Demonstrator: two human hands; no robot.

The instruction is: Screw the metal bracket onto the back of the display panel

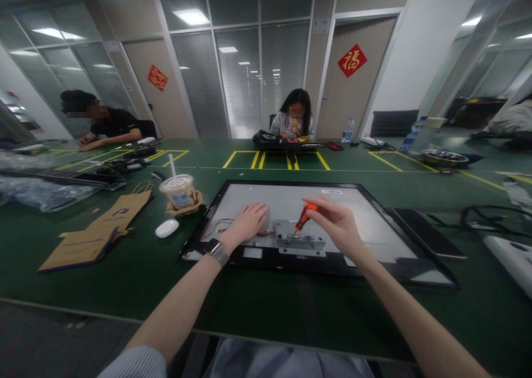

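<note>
A flat monitor panel (374, 228) lies face down on the green table, its grey metal back up inside a black frame. My right hand (334, 223) is closed on an orange-handled screwdriver (303, 216), its tip down on a small metal circuit-board bracket (300, 244) near the panel's front edge. My left hand (245, 223) rests flat on the panel just left of the bracket, fingers stretched out, beside some thin wires (216, 225). A watch sits on that wrist.
A white mouse (167, 228), a lidded drink cup with a straw (178, 190) and brown paper bags (100, 228) lie to the left. A dark tablet (428, 234) and cables (490, 217) lie right. Two people sit at the far side.
</note>
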